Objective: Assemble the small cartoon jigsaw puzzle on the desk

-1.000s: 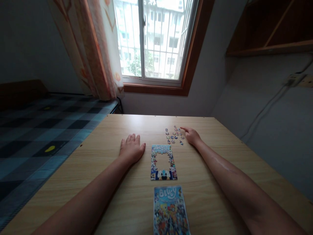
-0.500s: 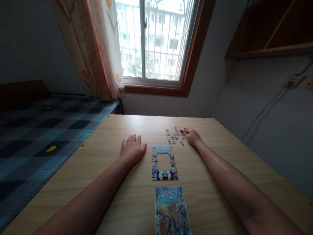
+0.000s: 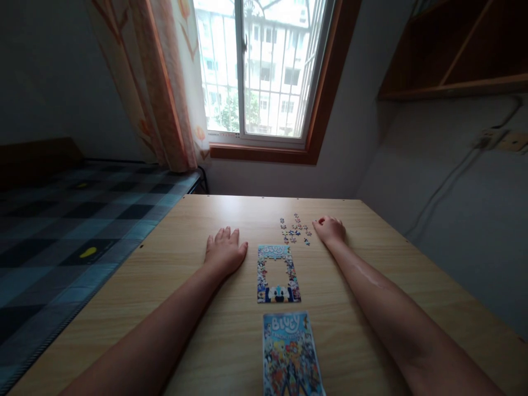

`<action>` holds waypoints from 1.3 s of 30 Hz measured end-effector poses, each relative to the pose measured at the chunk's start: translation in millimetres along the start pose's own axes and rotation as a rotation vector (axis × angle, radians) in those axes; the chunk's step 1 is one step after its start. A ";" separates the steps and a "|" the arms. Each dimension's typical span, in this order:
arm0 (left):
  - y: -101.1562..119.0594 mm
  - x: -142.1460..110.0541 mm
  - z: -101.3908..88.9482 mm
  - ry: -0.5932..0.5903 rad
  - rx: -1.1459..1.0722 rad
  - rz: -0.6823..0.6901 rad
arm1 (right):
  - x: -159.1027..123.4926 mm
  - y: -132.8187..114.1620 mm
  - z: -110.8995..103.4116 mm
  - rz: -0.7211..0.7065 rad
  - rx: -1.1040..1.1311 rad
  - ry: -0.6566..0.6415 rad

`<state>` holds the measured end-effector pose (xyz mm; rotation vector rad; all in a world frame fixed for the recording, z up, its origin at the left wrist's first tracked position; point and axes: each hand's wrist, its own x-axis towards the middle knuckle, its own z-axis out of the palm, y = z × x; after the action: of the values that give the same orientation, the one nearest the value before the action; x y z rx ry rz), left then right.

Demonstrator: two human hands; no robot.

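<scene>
A partly assembled jigsaw puzzle point(image 3: 279, 295) lies mid-table, its border joined around an open centre where bare wood shows. My left hand point(image 3: 224, 250) rests flat to its left, fingers spread, holding nothing. Beyond the puzzle, several loose puzzle pieces point(image 3: 296, 232) are scattered on the wood. My right hand point(image 3: 330, 228) is just right of them, fingers curled in, closed on a puzzle piece that is mostly hidden. Nearest me is a picture card point(image 3: 292, 355) with a "Bluey" title and a crowd of colourful characters, cut off by the lower edge of view.
The wooden table point(image 3: 231, 341) reaches toward a barred window point(image 3: 272, 82) with a patterned curtain point(image 3: 165, 93). On the left stands a bed with a checked cover point(image 3: 103, 220). A wall shelf point(image 3: 457, 82) and a cable point(image 3: 443, 184) are at right.
My right hand has drawn back to the right from the loose pieces, its pointing finger now curled in. The piece at its fingertip has left its spot. My left hand stays put.
</scene>
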<state>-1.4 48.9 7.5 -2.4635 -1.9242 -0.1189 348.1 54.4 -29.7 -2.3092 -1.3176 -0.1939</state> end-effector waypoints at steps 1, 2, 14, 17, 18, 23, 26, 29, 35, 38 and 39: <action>-0.2 0.2 0.6 0.004 -0.001 0.004 | 0.1 1.1 0.5 -0.004 0.003 -0.002; -0.3 0.3 1.0 0.008 -0.002 0.007 | 0.5 2.4 1.4 -0.007 0.008 0.001; -1.1 -0.3 0.8 0.032 -0.043 0.020 | 11.7 14.0 15.0 -0.019 0.263 0.019; -0.9 -0.3 1.9 0.028 -0.044 0.020 | 12.6 18.1 16.2 -0.003 0.392 0.022; -1.1 -0.1 2.5 0.033 -0.042 0.022 | 12.9 19.7 16.3 0.001 0.444 0.023; -4.9 3.9 5.9 0.078 -0.045 0.056 | 13.4 26.0 15.4 0.048 0.724 0.074; -7.8 7.1 6.1 0.089 -0.061 0.083 | 7.6 25.9 13.9 0.071 0.872 0.099; -9.1 8.4 5.0 0.099 -0.059 0.086 | -6.7 22.9 11.3 0.077 0.989 0.091; -7.0 5.6 3.0 0.143 -0.071 0.108 | -40.5 11.8 -0.9 0.094 1.217 -0.025; -5.4 3.4 3.1 0.196 -0.089 0.143 | -52.0 3.2 -10.0 0.108 1.165 0.021; -4.7 2.4 3.2 0.212 -0.102 0.151 | -55.9 -0.1 -12.9 0.107 1.150 0.038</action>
<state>-5.3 52.6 4.4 -2.5293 -1.6821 -0.4663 319.9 5.1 -37.6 -1.3539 -0.8887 0.4490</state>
